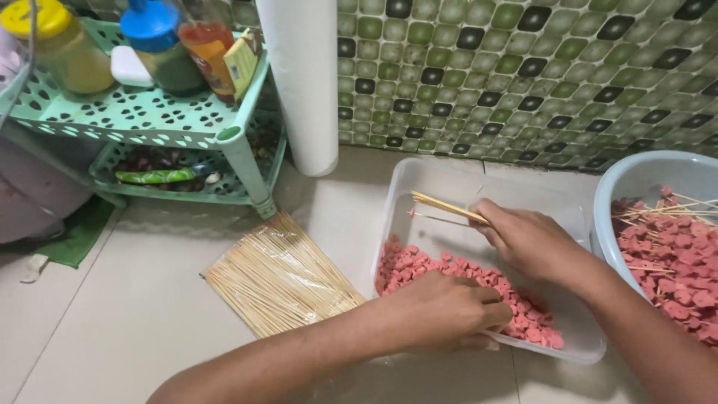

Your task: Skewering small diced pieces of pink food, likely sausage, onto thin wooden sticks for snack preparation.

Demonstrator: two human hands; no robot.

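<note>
Two hands: both work over a clear rectangular plastic tub (pixel 419 179) standing on a pale tiled floor (pixel 134 314), seen from above.
Wall: small rounded green, grey and black mosaic tiles (pixel 523 67) run along the back, behind the tub.
Rack: a mint-green perforated plastic shelf unit (pixel 149 116) stands at the left with a yellow-lidded jar (pixel 63 45), a blue-capped bottle (pixel 161 45) and an orange bottle (pixel 209 52) on its top tier.
Roll: an upright white paper roll (pixel 303 82) stands between the rack and the tub.
Basin: a pale blue round plastic basin (pixel 636 176) touches the tub's right side; it holds small pink meat pieces, several already on thin sticks.
Skewer pack: a flat clear-wrapped bundle of thin bamboo skewers (pixel 277 277) lies on the floor just left of the tub.
Tub contents: a layer of small pink cut sausage pieces (pixel 426 265) lies along the near side of the tub, from its left wall toward the right corner.
Left hand: the left hand (pixel 441 310) is in the tub's near edge, fingers curled together onto the pink pieces; whether it grips one cannot be told.
Right hand: the right hand (pixel 527 239) hovers over the tub's middle, fingers clamped on a few loose bamboo skewers (pixel 445 208) pointing left.
</note>
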